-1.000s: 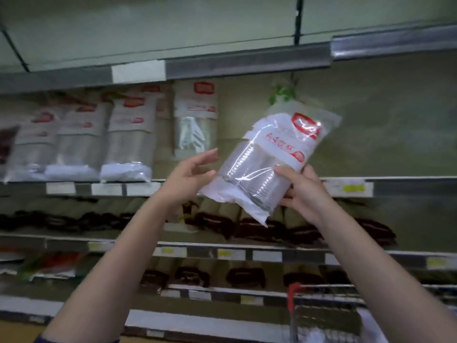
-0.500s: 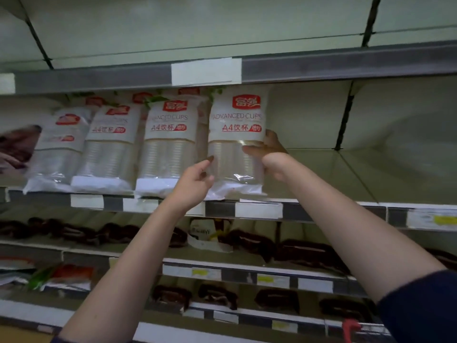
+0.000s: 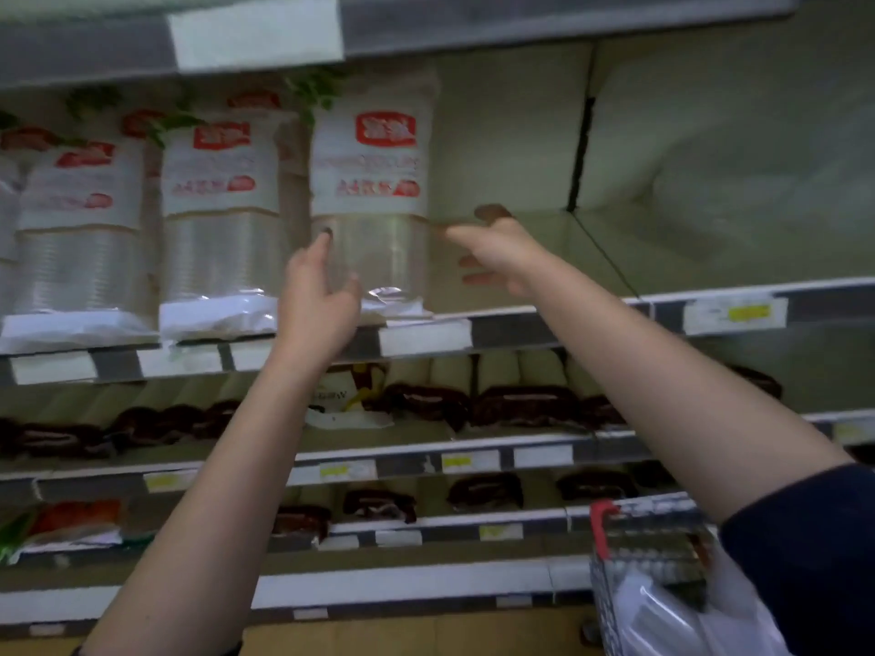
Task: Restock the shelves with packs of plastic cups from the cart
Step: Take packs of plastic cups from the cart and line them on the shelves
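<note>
A clear pack of plastic cups (image 3: 374, 191) with a white label and red logo stands upright on the upper shelf (image 3: 426, 336), at the right end of a row of like packs (image 3: 218, 220). My left hand (image 3: 319, 300) hovers open in front of the pack's lower left, fingers spread. To the pack's right, my right hand (image 3: 497, 250) is open too, fingertips close to the pack's side but holding nothing. More cup packs (image 3: 663, 617) lie in the cart (image 3: 648, 551) at the lower right.
The upper shelf to the right of the pack is bare board (image 3: 710, 248). Lower shelves hold dark brown packs (image 3: 521, 404) and price tags. Another shelf edge (image 3: 426, 21) runs overhead. Colourful packs (image 3: 71, 518) sit at the lower left.
The pack went from my hands onto the shelf and stands on its own. My right hand has let go and drawn back to the right; my left hand has drawn slightly off it.
</note>
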{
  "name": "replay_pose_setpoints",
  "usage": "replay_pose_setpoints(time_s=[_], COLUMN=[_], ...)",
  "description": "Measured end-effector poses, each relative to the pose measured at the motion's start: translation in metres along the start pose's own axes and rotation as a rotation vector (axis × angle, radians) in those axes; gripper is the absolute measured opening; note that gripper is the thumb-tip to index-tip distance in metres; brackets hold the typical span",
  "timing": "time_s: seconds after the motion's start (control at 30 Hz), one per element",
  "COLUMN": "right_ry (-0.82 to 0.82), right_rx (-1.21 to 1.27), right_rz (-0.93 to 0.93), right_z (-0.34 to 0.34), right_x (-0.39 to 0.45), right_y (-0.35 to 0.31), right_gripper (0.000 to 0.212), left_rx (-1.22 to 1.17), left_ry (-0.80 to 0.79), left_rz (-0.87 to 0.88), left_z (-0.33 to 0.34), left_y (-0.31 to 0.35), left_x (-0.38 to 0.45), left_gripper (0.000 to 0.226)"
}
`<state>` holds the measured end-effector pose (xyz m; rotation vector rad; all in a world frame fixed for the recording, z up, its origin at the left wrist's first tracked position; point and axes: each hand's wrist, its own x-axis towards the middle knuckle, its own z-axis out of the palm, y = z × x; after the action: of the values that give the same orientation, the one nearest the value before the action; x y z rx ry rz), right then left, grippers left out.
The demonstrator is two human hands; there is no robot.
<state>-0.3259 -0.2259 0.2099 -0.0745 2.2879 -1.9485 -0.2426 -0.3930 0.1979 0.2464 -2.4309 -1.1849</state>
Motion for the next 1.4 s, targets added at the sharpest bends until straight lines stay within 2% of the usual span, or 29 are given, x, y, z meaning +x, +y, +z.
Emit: replay_pose_setpoints(time_s=[0.07,0.17,0.23,0.37,0.53,0.67,0.73,0.83,0.93,1.0,1.03,1.1,1.2,1.27,1.4], right_ry=[0.018,0.008,0.041,0.130,0.233,0.358,0.413,0.535,0.713,0.763,0.764,0.760,0.854,0.928,0.933], right_rx=[0.028,0.085,0.124,0.168,0.228,0.357,0.397,0.424,0.325,0.372,0.439,0.667,1.066,1.157,1.323], right_rz=[0.006,0.025,0.080,0.288,0.588,0.743,0.808,0.898,0.987,1.044,1.060,1.057,0.942,0.883,0.917], right_z=[-0.031,-0.088,-0.127,-0.197,-0.266,-0.299,-0.310,-0.316,-0.317,-0.316,-0.315,-0.308,-0.294,-0.292,-0.292], right_x=[-0.019,-0.053,-0.079,-0.131,-0.191,-0.236,-0.257,-0.284,-0.302,-0.311,-0.314,-0.320,-0.320,-0.318,-0.317], right_y=[0.005,0.025,0.047,0.110,0.208,0.272,0.302,0.346,0.383,0.404,0.415,0.429,0.447,0.456,0.479], right_gripper=[0.059,0.028,0.011,0.007,0.014,0.016,0.016,0.025,0.033,0.042,0.046,0.040,0.034,0.045,0.058], left_rx=[-0.039,-0.154,-0.211,-0.224,-0.104,0.012,0.035,0.072,0.100,0.101,0.100,0.111,0.100,0.079,0.088], left_ry=[0.042,0.021,-0.053,-0.340,-0.746,-0.953,-1.024,-1.091,-1.161,-1.197,-1.207,-1.221,-1.220,-1.222,-1.196], left_rz=[0.029,0.076,0.102,0.084,-0.018,-0.100,-0.131,-0.182,-0.247,-0.299,-0.325,-0.364,-0.379,-0.402,-0.416], left_z=[0.018,0.058,0.092,0.170,0.252,0.296,0.314,0.339,0.360,0.371,0.375,0.383,0.389,0.390,0.381], left_y=[0.011,0.031,0.045,0.063,0.080,0.074,0.070,0.063,0.059,0.056,0.053,0.051,0.047,0.045,0.038], left_x=[-0.014,-0.050,-0.081,-0.137,-0.203,-0.243,-0.259,-0.282,-0.301,-0.313,-0.317,-0.325,-0.330,-0.329,-0.319], left_gripper=[0.059,0.057,0.049,0.042,0.042,0.046,0.037,0.016,0.030,0.032,0.034,0.039,0.039,0.035,0.027])
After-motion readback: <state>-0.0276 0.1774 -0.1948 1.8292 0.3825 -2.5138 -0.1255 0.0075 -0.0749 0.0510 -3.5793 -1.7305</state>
